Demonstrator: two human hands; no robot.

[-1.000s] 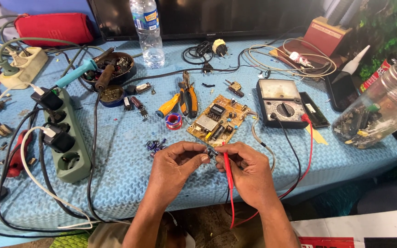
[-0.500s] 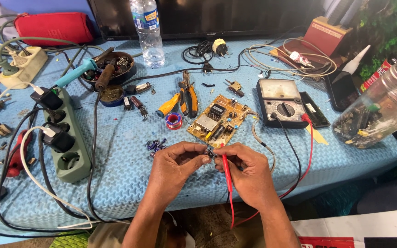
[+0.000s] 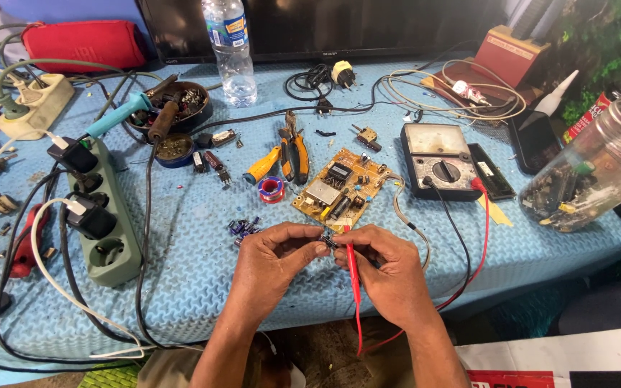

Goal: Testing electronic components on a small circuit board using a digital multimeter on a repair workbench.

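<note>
My left hand (image 3: 274, 260) and my right hand (image 3: 388, 270) meet at the table's front edge, pinching a small dark component (image 3: 330, 243) between their fingertips. A red test probe (image 3: 353, 267) lies across my right hand's fingers, and its red lead runs down past my wrist. Just beyond my fingers lies a yellow circuit board (image 3: 341, 188). The analog multimeter (image 3: 439, 160) sits to the right, with red and black leads plugged in.
A green power strip (image 3: 102, 212) with plugs and cables fills the left. Orange-handled pliers (image 3: 290, 154), a solder spool (image 3: 272, 190), a soldering iron (image 3: 120, 115), a water bottle (image 3: 230, 49), loose purple capacitors (image 3: 244, 227) and a glass jar (image 3: 598, 169) of parts surround the board.
</note>
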